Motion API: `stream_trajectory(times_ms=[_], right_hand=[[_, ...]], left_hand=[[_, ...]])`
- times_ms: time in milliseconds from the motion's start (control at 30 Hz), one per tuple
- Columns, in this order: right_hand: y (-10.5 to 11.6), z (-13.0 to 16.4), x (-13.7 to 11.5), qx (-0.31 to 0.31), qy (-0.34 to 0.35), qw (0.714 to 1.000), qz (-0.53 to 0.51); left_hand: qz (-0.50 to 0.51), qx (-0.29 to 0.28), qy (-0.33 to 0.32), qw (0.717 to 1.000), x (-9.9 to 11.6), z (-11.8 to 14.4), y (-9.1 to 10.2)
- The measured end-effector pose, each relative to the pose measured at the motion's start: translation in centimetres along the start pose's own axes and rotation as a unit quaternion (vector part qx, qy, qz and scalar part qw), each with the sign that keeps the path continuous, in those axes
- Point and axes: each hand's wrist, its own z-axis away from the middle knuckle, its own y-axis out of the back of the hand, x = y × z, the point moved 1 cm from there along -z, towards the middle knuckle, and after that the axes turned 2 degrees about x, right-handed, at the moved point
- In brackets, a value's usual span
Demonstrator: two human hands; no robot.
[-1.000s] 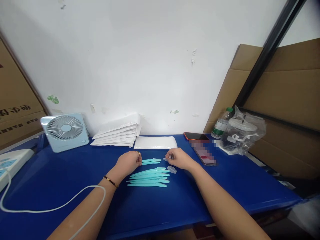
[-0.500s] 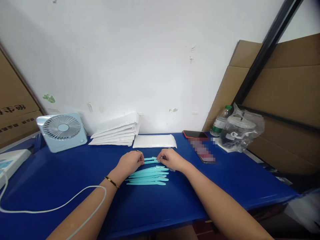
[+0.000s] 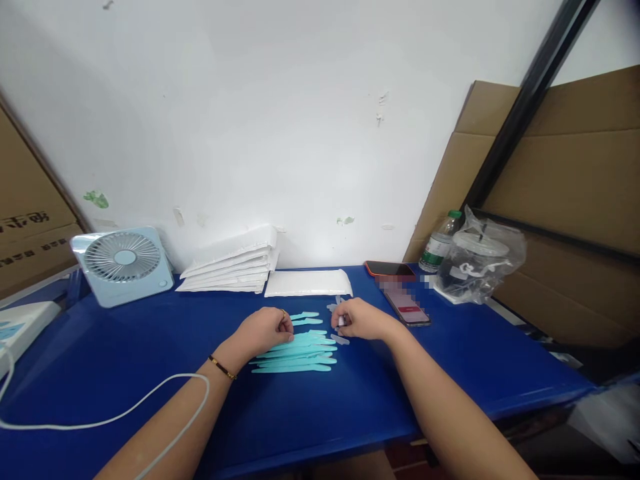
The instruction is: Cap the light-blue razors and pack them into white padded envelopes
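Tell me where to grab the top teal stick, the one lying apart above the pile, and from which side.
Pinch the teal stick near its right end, coming from above and the right. It lies flat on the blue table, long axis left to right, so only a pinch across its narrow width works. Its left end sits by the left hand; the right hand is close to the free end.

Both forearms were bare, with no sleeves in view. The left hand (image 3: 263,330) wore a thin ring on one finger and a slim dark bracelet (image 3: 223,367) with gold accents at the wrist. The right hand (image 3: 364,319) wore nothing.
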Motion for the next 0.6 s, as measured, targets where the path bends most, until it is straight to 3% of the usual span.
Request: stream_trajectory(times_ms=[200, 300, 367, 467, 600], right_hand=[[-0.1, -0.1, 0.4, 0.026, -0.026, 0.999, -0.003], [0.3, -0.4, 0.8, 0.063, -0.053, 0.992, -0.098], [0.3, -0.7, 1.0, 0.096, -0.065, 0.969, -0.216], [0.0, -1.2, 1.0, 0.154, -0.062, 0.911, -0.378], [-0.7, -1.6, 0.5, 0.161, -0.06, 0.87, -0.462]], left_hand=[[-0.006, 0.002, 0.018, 1.0, 0.0, 0.2, 0.1], [0.025, 0.022, 0.016, 0.999, -0.4, 0.1, 0.3], [0.058, 0.038, 0.015, 0.997, -0.8, 0.0, 0.5], [0.107, 0.046, 0.012, 0.993, -1.0, -0.1, 0.8], [0.132, 0.048, 0.015, 0.99, -0.9, 0.0, 1.1]])
